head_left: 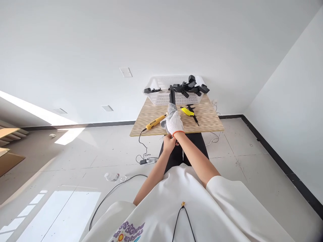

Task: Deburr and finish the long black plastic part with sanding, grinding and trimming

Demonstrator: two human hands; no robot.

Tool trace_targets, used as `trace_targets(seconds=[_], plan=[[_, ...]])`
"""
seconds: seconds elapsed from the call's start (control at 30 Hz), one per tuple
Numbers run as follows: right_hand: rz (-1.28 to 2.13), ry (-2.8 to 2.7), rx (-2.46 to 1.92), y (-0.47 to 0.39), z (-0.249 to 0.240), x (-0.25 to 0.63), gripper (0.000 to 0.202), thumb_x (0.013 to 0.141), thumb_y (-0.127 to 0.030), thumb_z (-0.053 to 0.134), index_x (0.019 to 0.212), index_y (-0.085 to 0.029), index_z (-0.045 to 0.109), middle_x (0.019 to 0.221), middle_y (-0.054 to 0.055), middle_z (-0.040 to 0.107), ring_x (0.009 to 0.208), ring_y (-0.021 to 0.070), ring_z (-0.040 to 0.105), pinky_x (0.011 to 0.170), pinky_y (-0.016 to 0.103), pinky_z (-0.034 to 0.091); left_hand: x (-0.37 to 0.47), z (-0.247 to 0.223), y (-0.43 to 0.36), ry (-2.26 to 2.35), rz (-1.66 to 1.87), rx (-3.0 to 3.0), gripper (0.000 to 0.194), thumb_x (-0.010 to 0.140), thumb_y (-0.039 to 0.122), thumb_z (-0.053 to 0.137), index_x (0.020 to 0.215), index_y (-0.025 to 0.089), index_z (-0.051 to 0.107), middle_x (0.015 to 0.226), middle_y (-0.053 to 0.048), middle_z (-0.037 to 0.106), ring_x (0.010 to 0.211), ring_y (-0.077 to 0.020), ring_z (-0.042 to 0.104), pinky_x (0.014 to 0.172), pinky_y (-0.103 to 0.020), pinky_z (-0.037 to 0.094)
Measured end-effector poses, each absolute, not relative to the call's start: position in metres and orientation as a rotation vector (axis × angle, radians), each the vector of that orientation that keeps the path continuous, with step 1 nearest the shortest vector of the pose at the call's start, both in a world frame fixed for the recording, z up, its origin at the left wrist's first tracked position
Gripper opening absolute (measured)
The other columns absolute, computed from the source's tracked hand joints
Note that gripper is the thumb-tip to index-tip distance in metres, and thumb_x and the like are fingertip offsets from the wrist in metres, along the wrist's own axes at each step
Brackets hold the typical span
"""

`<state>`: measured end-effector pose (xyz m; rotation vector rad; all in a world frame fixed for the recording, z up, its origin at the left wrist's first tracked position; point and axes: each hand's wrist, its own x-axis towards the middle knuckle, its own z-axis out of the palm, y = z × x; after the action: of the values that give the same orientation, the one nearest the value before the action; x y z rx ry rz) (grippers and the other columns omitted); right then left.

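Observation:
My right hand (175,123) wears a white glove with grey fingers and an orange cuff (178,132). Its fingers point forward over the table and its thumb side is spread to the left. Just beyond the fingertips lies a long black part (172,95), reaching into the basket. My bare left hand (169,143) is closed at the glove's cuff, at the table's front edge. A yellow corded tool (155,122) rests left of the glove. To its right are a yellow piece (187,112) and a thin black part (195,118).
A white basket (161,99) holding several black parts (188,88) stands at the back of the wooden table (209,122). A plug (143,161), cables and a clear bottle (111,176) lie on the floor. Cardboard (11,161) is at far left.

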<state>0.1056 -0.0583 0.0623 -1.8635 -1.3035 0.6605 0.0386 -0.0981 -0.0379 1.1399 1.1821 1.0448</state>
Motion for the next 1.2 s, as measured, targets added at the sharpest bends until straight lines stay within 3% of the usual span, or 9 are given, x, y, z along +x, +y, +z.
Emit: trace_targets(seconds=[0.07,0.13,0.3,0.5,0.77,0.87,1.07,1.13,1.2], plan=[[0.743,-1.275,-1.777,-0.052,0.066,0.117,0.045,0.098,-0.037,0.064,0.138,-0.017,0.059,0.139,0.015,0.06,0.12,0.0302,0.063,0.099,0.051,0.055,0.042,-0.038,-0.098,1.156,1.046,1.085,0.037,0.074,0.046,0.073,0.065,0.02,0.048,0.049,0.005,0.048,0.041,-0.0071,0.043,0.04,-0.02,0.031],[0.784,-1.287,-1.723,-0.049,0.068,0.126,0.04,0.098,-0.041,0.065,0.132,-0.019,0.062,0.133,0.009,0.063,0.116,0.0261,0.065,0.095,0.046,0.057,0.042,-0.038,-0.098,1.123,1.042,1.04,0.045,0.075,0.059,0.071,0.071,0.018,0.053,0.051,0.005,0.049,0.039,-0.0055,0.041,0.038,-0.019,0.029],[0.887,-1.316,-1.603,-0.056,0.057,0.131,0.04,0.098,-0.041,0.065,0.129,-0.016,0.063,0.128,0.009,0.065,0.109,0.0249,0.067,0.092,0.045,0.059,0.039,-0.038,-0.094,1.057,1.016,1.0,0.054,0.072,0.068,0.072,0.075,0.016,0.055,0.052,0.005,0.05,0.037,-0.0046,0.041,0.034,-0.016,0.023],[0.948,-1.347,-1.566,-0.067,0.033,0.138,0.021,0.096,-0.018,0.056,0.111,-0.013,0.07,0.1,0.007,0.077,0.083,0.015,0.07,0.076,0.027,0.057,0.041,-0.039,-0.091,1.086,1.008,1.001,0.047,0.07,0.058,0.077,0.07,0.016,0.056,0.051,0.004,0.051,0.036,-0.0057,0.045,0.033,-0.016,0.022],[0.745,-1.303,-1.724,-0.038,0.024,0.146,0.03,0.096,-0.035,0.051,0.086,-0.015,0.07,0.104,0.017,0.074,0.105,0.0247,0.067,0.097,0.036,0.047,0.038,-0.04,-0.096,1.088,0.962,1.072,0.037,0.078,0.044,0.079,0.067,0.015,0.059,0.052,0.003,0.054,0.038,-0.0059,0.048,0.035,-0.017,0.028],[0.751,-1.301,-1.712,-0.037,0.023,0.143,0.03,0.097,-0.036,0.049,0.09,-0.015,0.069,0.102,0.015,0.074,0.102,0.021,0.067,0.092,0.033,0.048,0.038,-0.039,-0.095,1.066,0.943,1.085,0.035,0.083,0.042,0.075,0.068,0.015,0.059,0.05,0.003,0.052,0.038,-0.0059,0.047,0.036,-0.018,0.027],[1.035,-1.185,-1.494,-0.074,0.002,0.134,0.031,0.093,-0.029,0.053,0.118,-0.015,0.065,0.095,0.007,0.074,0.08,0.0137,0.068,0.075,0.027,0.054,0.036,-0.043,-0.091,0.989,0.972,1.077,0.026,0.084,0.028,0.076,0.071,0.016,0.058,0.05,0.005,0.051,0.04,-0.006,0.048,0.038,-0.017,0.03],[0.98,-1.243,-1.545,-0.076,-0.001,0.138,0.029,0.095,-0.03,0.052,0.113,-0.013,0.066,0.091,0.007,0.072,0.078,0.0137,0.068,0.075,0.027,0.054,0.035,-0.043,-0.092,0.946,0.987,1.11,0.024,0.084,0.027,0.076,0.073,0.016,0.058,0.049,0.006,0.051,0.039,-0.0056,0.046,0.039,-0.018,0.031],[0.859,-1.359,-1.634,-0.066,-0.001,0.143,0.027,0.098,-0.031,0.05,0.096,-0.01,0.067,0.086,0.01,0.07,0.082,0.0156,0.069,0.077,0.029,0.053,0.035,-0.042,-0.092,0.941,0.986,1.156,0.027,0.087,0.029,0.074,0.071,0.015,0.057,0.048,0.006,0.051,0.039,-0.0054,0.045,0.04,-0.018,0.031]])
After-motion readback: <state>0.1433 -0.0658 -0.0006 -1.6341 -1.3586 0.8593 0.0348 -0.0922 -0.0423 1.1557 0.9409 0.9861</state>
